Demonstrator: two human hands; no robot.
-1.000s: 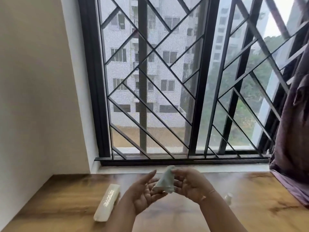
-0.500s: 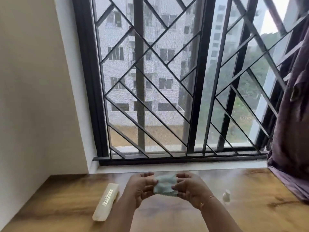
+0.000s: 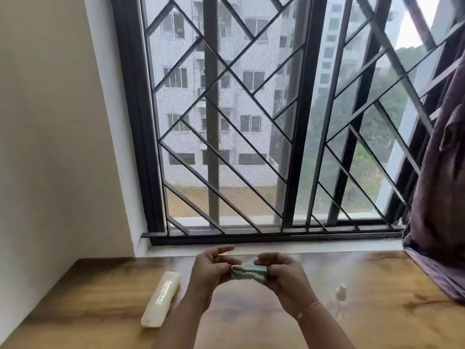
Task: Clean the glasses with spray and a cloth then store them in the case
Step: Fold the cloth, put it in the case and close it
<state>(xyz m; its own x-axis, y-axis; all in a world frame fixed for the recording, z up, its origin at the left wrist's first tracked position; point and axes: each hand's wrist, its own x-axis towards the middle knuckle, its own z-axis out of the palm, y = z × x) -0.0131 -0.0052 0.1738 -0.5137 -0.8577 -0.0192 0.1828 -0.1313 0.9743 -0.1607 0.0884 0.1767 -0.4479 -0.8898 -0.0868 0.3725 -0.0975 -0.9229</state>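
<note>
Here, left hand (image 3: 211, 270) and right hand (image 3: 284, 275), each grip tight on the cloth (image 3: 249, 273).

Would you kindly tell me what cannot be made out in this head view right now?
Glasses: not seen in the head view; whether the bunched cloth pinched by left hand and right hand hides them is unclear.
Print on the case: too small to read.
Spray bottle: blurred, nozzle indistinct.
</note>
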